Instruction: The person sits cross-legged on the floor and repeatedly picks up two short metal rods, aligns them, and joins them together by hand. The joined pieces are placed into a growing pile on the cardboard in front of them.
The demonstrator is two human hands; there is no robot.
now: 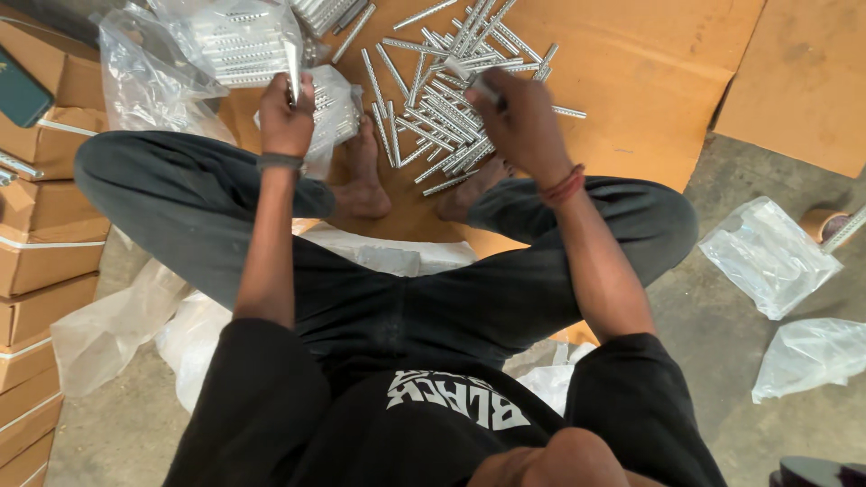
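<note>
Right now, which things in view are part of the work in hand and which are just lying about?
In hand:
- left hand gripping a bundle of metal strips
- right hand picking in the loose strip pile
- plastic bag of strips
- cardboard sheet under the pile

Lying about:
- empty plastic bags on the floor
- stacked cartons
- tape roll

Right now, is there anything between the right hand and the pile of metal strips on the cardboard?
Nothing visible does. The right hand already rests on the pile of metal strips on the cardboard, fingers among them. The left hand holds a bundle of strips upright beside a plastic bag.
</note>
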